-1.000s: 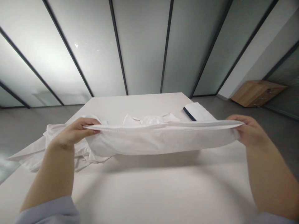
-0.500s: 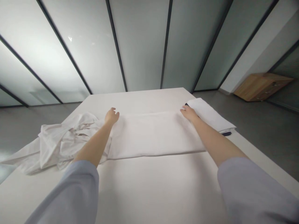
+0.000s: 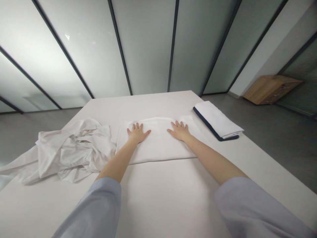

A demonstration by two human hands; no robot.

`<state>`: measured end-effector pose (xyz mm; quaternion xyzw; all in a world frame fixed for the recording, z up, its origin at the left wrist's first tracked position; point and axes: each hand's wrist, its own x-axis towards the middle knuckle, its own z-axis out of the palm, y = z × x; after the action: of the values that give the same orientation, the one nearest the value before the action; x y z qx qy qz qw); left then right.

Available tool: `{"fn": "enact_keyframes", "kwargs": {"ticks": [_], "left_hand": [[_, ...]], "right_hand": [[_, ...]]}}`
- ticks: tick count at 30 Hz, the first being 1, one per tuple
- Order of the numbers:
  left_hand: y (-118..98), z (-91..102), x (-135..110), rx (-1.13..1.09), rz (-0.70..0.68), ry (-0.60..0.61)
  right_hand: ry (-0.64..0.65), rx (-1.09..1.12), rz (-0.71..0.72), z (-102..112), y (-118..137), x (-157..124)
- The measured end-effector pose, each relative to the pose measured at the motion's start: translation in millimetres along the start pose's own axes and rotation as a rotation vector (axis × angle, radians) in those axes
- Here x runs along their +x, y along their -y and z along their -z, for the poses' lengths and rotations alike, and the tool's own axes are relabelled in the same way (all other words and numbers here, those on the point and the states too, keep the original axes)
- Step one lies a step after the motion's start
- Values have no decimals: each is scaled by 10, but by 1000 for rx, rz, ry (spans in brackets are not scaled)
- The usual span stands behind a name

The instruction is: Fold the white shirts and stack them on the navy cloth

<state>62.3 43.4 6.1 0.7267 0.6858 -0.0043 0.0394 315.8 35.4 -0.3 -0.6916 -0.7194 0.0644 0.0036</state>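
A folded white garment [image 3: 158,145] lies flat on the white table [image 3: 163,198], in the middle. My left hand [image 3: 137,133] rests palm down on its left half with fingers spread. My right hand [image 3: 180,130] presses flat on its right half, fingers apart too. Neither hand grips anything. Both arms reach forward in light blue sleeves.
A crumpled heap of white cloth [image 3: 66,150] lies at the table's left edge and spills over it. A folded white stack with a dark layer underneath [image 3: 218,120] sits at the right edge. A wooden cabinet [image 3: 271,88] stands on the floor far right. Frosted glass panels rise behind.
The garment was held up stretched between both hands, then laid folded on the table. My hands have let go and moved inward from its far corners to its middle, flat on it.
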Motion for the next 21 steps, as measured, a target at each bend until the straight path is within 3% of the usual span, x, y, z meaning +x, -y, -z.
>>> {"fn": "enact_keyframes", "kwargs": {"ticks": [5,14,18,21], "left_hand": [[212,-10,-73,64,-57,-18],[-25,-131,-771,79,-45,4],[-33,-141,-720,81,-58,-6],[-63,-125,-560,65,-62,-13]], "right_hand": [[-48,-16,-22,-31,-224,38],[-87,-22,33,-16,-252,123],[-142,-38,62,68,-233,115],[-199,-46,147,93,-9,-33]]}}
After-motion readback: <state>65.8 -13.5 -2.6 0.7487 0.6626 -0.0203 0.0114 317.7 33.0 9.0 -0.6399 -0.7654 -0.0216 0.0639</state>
